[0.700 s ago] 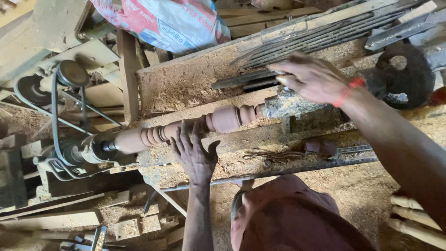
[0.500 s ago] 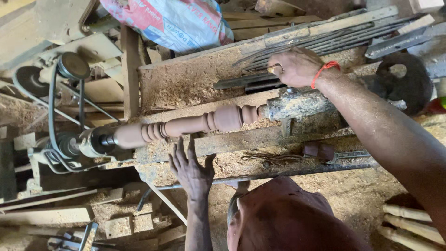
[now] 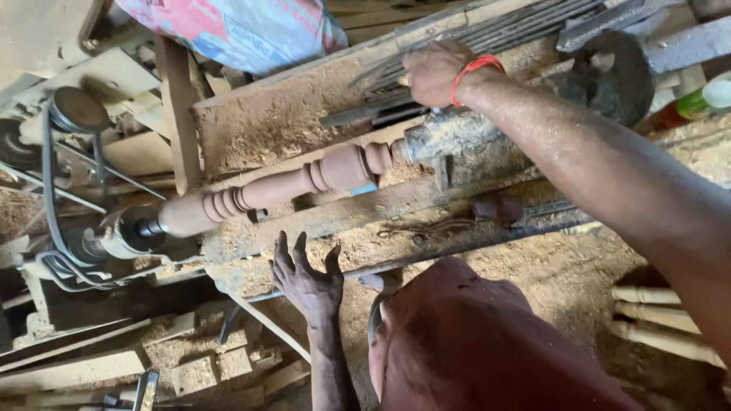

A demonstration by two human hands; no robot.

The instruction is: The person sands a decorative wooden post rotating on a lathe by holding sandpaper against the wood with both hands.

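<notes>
Two hands, right hand fisted over metal tailstock, ribbed wooden spindle

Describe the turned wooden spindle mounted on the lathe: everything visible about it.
The reddish-brown turned wooden spindle lies tilted across the sawdust-covered lathe bed, lower left to upper right. It has a plain thick left end, a cluster of rings, a slim smooth shaft, then a bulbous section and beads. Its left end meets the dark drive chuck, its right the grey tailstock. Neither hand touches it.
</notes>
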